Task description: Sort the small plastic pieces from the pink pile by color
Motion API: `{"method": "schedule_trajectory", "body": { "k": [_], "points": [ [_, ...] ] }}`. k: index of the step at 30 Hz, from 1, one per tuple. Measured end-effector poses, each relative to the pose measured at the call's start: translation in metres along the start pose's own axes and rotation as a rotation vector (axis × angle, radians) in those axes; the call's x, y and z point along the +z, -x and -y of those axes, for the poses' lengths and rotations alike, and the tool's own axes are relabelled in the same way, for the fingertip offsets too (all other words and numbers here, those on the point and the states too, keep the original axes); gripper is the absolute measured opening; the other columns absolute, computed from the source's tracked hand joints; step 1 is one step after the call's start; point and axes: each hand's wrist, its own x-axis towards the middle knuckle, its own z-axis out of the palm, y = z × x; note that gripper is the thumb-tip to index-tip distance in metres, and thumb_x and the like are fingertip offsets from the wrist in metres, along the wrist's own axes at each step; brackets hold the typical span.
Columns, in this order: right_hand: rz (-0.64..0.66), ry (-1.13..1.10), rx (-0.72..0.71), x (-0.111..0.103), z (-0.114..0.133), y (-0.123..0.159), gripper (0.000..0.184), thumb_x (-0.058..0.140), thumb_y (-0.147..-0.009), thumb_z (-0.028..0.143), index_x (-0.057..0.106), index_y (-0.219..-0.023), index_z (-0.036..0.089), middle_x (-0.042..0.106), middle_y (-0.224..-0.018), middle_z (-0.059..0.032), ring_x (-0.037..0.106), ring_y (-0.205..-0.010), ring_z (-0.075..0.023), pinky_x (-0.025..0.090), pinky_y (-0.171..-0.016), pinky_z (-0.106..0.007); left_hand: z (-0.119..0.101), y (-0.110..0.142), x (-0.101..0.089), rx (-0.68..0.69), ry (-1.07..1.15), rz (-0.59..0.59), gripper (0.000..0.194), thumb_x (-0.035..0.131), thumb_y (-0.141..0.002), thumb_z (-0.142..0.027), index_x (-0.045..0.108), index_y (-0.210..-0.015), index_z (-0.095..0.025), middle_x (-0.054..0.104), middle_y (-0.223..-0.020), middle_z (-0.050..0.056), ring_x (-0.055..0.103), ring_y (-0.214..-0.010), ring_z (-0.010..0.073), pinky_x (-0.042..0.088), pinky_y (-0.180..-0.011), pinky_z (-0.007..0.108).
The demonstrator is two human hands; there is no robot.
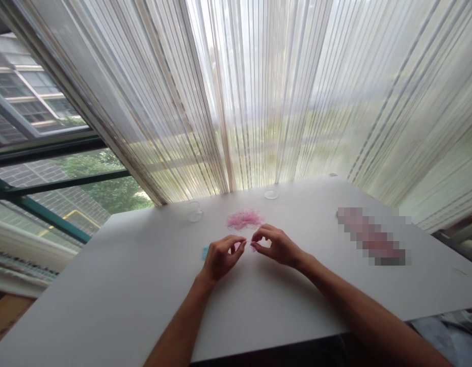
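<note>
My left hand (223,256) and my right hand (277,245) face each other above the white table, thumb and forefinger pinched on both. The two pinches are a small gap apart. Whatever they hold is too small to make out. Just beyond them lies a loose pile of small pink pieces (244,219), with some paler bits around its edge. A light blue item (205,252) shows partly from behind my left hand. Some pink also shows close to the fingertips of both hands, mostly hidden.
On the white table (136,285), a clear round dish (271,194) stands near the back edge, and clear round pieces (194,211) lie to its left. A pixelated reddish object (371,237) is at the right. Sheer striped curtains (259,102) hang behind the table.
</note>
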Motion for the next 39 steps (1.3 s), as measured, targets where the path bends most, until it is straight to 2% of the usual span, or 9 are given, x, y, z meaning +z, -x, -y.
{"method": "schedule_trajectory", "body": {
  "k": [13,39],
  "points": [
    [0.003,0.015,-0.017,0.0016,-0.0033,0.0006,0.004,0.062,-0.084,0.017,0.061,-0.082,0.020,0.062,-0.080,-0.0026,0.058,-0.074,-0.0147,0.049,-0.068,-0.027,0.0002,0.0006,0.0010,0.009,-0.015,-0.001,0.016,0.056,-0.090,-0.029,0.068,-0.098,-0.022,0.073,-0.087,0.002,0.058,-0.054,0.0081,0.050,-0.059,0.020],
    [0.009,0.012,-0.041,0.0003,-0.0007,-0.0005,0.003,0.062,-0.083,0.018,0.061,-0.086,0.019,0.062,-0.081,-0.0035,0.057,-0.074,-0.0146,0.049,-0.066,-0.026,-0.0005,-0.0002,0.0026,0.053,-0.002,-0.021,0.006,0.060,-0.088,-0.023,0.066,-0.089,-0.021,0.070,-0.080,-0.002,0.055,-0.053,0.0063,0.045,-0.057,0.018]
  ]
}}
